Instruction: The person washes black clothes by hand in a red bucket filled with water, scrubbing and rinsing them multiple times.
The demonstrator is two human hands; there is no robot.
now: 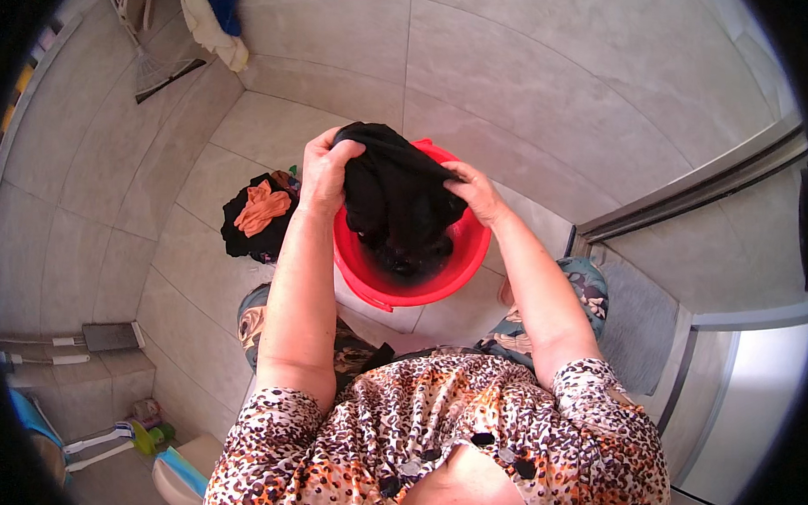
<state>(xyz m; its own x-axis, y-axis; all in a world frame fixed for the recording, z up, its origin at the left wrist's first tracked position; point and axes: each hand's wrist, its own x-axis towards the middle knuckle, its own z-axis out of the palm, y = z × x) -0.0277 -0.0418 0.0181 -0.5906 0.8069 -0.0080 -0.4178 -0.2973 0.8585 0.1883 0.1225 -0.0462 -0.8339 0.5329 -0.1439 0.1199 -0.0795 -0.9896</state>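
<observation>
A wet-looking black garment (395, 193) is stretched between my two hands over a red plastic bucket (468, 267). My left hand (325, 167) grips its upper left edge, the thumb on top. On the right side, my right hand (474, 191) pinches the cloth's edge between thumb and fingers. The garment's lower part hangs into the bucket, where dark water (405, 272) shows. Left of the bucket, on the tiled floor, lies a pile of black clothes (239, 225) with an orange cloth (263, 207) on top. The bucket's far rim is partly hidden by the garment.
Tiled walls meet behind the bucket. A squeegee or broom head (170, 80) and cloths (213, 32) hang at the upper left. A grey mat (637, 324) lies beyond the metal door track (696, 199) at right. Long-handled brushes (100, 443) and a beige container (178, 481) stand lower left.
</observation>
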